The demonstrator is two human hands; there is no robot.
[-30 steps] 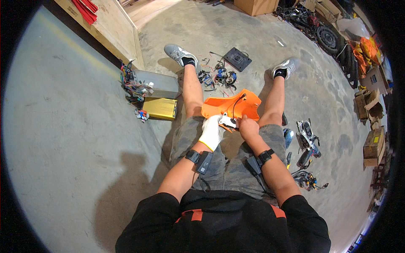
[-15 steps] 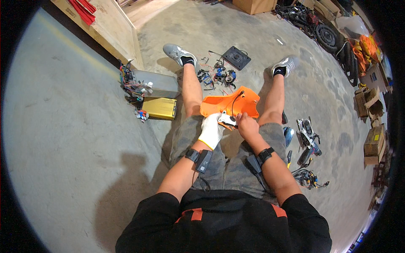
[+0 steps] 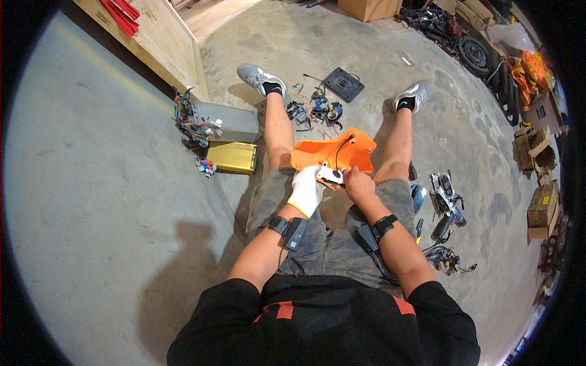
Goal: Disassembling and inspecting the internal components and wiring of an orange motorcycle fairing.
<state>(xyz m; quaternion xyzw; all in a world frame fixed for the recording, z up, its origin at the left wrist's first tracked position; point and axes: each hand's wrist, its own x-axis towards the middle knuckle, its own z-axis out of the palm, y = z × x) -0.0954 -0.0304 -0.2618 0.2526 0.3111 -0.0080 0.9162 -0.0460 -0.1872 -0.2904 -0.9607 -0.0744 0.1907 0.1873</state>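
Note:
Between my legs is an orange curved plastic shell (image 3: 310,157), its hollow side up, with a thin black cable (image 3: 345,144) running across the inside. A white bracket with dark parts (image 3: 330,173) sits at the shell's near edge. My left hand (image 3: 306,186), in a white knitted glove, is closed around that edge at the left of the bracket. Bare and closed, my right hand (image 3: 359,185) presses its fingers together at the bracket's right end. Whatever lies between those fingers is hidden.
Past the shell lie wire scraps and small connectors (image 3: 317,111) and a black flat panel (image 3: 343,84). To the left are a grey metal box (image 3: 227,121) with wires and a gold box (image 3: 232,157). White-and-black parts (image 3: 446,196) and cables (image 3: 447,258) lie to the right.
The orange shell and the white bracket have tilted slightly and shifted a little. My right hand has turned slightly at the bracket's end. Both hands stay in the same place.

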